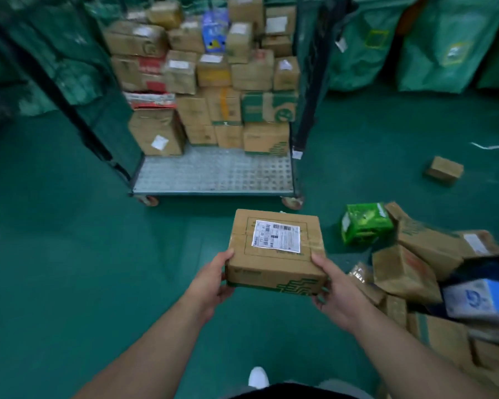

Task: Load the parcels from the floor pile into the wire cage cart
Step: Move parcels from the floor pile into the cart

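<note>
Left hand (pixel 213 279) and right hand (pixel 333 286) clamp the near corners of one parcel (pixel 275 254), thumbs on top, fingers curled beneath. The parcel is held level in the air, label (pixel 276 236) up, short of the open front of the cart (pixel 213 174).

Assessment: the step in hand is the carry and set-down. A bare strip of deck lies in front of the stack (pixel 213 82). The sound placement is flat on that strip, pushed back against the lowest row. The stack's top looks uneven, so adding there risks a slide. The two-handed hold should be kept until the base is fully seated.

Surface: the cart's deck is studded metal on castors. The floor (pixel 69 254) is smooth and green.

Room: the pile (pixel 415 269) lies jumbled at the right, boxes leaning on one another, with a green pack (pixel 366 223) just beside it. One stray box (pixel 444 169) sits well apart. Green sacks (pixel 444 38) line the rear right.
</note>
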Available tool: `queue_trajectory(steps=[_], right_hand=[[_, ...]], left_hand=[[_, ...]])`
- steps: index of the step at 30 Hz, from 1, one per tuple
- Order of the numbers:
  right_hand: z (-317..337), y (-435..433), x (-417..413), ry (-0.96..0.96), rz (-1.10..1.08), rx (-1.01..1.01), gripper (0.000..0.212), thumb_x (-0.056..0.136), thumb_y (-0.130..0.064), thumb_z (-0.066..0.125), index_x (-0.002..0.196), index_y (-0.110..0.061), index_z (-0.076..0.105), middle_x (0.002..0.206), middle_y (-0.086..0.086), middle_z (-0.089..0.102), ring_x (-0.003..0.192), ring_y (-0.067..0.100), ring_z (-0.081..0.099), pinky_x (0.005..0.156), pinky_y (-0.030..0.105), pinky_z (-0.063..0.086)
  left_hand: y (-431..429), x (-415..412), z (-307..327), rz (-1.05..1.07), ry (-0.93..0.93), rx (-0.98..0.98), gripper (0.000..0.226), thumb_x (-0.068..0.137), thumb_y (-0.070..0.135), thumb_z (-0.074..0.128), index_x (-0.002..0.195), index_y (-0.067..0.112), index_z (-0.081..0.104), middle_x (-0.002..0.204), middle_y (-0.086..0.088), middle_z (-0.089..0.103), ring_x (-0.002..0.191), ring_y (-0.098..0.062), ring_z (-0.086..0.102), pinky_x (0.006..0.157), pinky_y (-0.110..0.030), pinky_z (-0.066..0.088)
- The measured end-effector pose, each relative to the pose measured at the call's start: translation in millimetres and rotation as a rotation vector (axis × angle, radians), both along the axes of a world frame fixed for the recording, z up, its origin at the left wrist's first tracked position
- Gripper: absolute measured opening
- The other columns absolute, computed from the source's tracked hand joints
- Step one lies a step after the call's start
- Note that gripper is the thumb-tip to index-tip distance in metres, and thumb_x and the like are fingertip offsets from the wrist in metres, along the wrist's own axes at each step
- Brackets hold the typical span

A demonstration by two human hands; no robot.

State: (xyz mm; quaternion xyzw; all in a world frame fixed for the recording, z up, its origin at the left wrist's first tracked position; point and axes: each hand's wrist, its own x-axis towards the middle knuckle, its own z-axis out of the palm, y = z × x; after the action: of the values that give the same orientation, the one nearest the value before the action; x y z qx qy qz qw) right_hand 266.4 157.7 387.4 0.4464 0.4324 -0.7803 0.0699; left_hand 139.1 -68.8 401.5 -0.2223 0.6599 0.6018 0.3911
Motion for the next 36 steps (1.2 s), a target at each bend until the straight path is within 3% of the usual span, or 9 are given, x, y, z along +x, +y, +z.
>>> queue_trajectory(steps=[4,10,14,19,27,31,33,36], right_hand=[[0,-6,-70,0.001,0.068,0.04,0.054,0.082,-0.051,0.074,0.124,-0.019,0.062,0.111,0.005,0.07,0.104,0.022,0.058,0.082,0.035,0.042],[-17,15,-162,0.012,0.103,0.051,0.069,0.073,-0.055,0.08,0.127,-0.017,0.061,0.116,0.009,0.071,0.108,0.025,0.062,0.081,0.036,0.045],[-24,36,-243,0.026,0.168,0.044,0.085,0.056,-0.064,0.084,0.126,-0.02,0.063,0.11,0.002,0.073,0.105,0.023,0.063,0.085,0.035,0.044],[-10,49,-357,0.091,0.309,0.065,0.084,0.057,-0.065,0.083,0.123,-0.019,0.062,0.109,0.003,0.074,0.11,0.027,0.062,0.093,0.039,0.041],[-2,15,-522,0.058,0.427,0.049,0.09,0.051,-0.062,0.092,0.126,-0.02,0.065,0.123,0.014,0.071,0.114,0.031,0.061,0.084,0.039,0.04],[-1,-13,-585,0.006,0.34,-0.02,0.077,0.06,-0.052,0.082,0.128,-0.021,0.065,0.111,0.013,0.076,0.104,0.028,0.064,0.078,0.035,0.046],[5,-20,-606,-0.008,0.279,-0.044,0.068,0.064,-0.048,0.082,0.124,-0.019,0.068,0.103,0.015,0.078,0.106,0.033,0.065,0.082,0.039,0.05],[20,-22,-640,-0.018,0.162,-0.055,0.069,0.067,-0.045,0.083,0.126,-0.015,0.063,0.114,0.021,0.073,0.113,0.038,0.062,0.094,0.046,0.053]], left_hand=[[-14,-47,-2,0.107,-0.01,0.044,0.04,0.094,0.053,0.061,0.118,0.022,0.067,0.116,-0.009,0.063,0.087,-0.022,0.06,0.071,-0.029,0.052],[4,-129,-13,0.168,-0.02,0.048,0.034,0.095,0.05,0.061,0.114,0.023,0.068,0.116,-0.008,0.066,0.089,-0.023,0.06,0.075,-0.03,0.052],[18,-204,-9,0.181,0.021,0.025,0.033,0.096,0.048,0.06,0.114,0.022,0.069,0.112,-0.006,0.067,0.092,-0.024,0.058,0.083,-0.033,0.05],[18,-296,5,0.262,0.078,0.053,0.032,0.097,0.045,0.06,0.113,0.02,0.072,0.106,-0.004,0.072,0.095,-0.025,0.059,0.089,-0.036,0.047],[-23,-429,-4,0.408,0.045,0.093,0.036,0.095,0.048,0.063,0.114,0.019,0.073,0.108,-0.013,0.069,0.083,-0.025,0.055,0.072,-0.034,0.045],[-36,-518,-3,0.39,-0.001,0.104,0.034,0.095,0.045,0.064,0.112,0.016,0.071,0.096,-0.008,0.064,0.078,-0.02,0.051,0.062,-0.031,0.042],[-33,-558,3,0.365,-0.022,0.148,0.032,0.096,0.045,0.064,0.111,0.018,0.069,0.104,-0.006,0.067,0.089,-0.02,0.059,0.072,-0.035,0.049],[-13,-619,17,0.318,0.007,0.245,0.037,0.096,0.045,0.065,0.12,0.016,0.065,0.12,-0.008,0.064,0.105,-0.025,0.062,0.102,-0.048,0.052]])
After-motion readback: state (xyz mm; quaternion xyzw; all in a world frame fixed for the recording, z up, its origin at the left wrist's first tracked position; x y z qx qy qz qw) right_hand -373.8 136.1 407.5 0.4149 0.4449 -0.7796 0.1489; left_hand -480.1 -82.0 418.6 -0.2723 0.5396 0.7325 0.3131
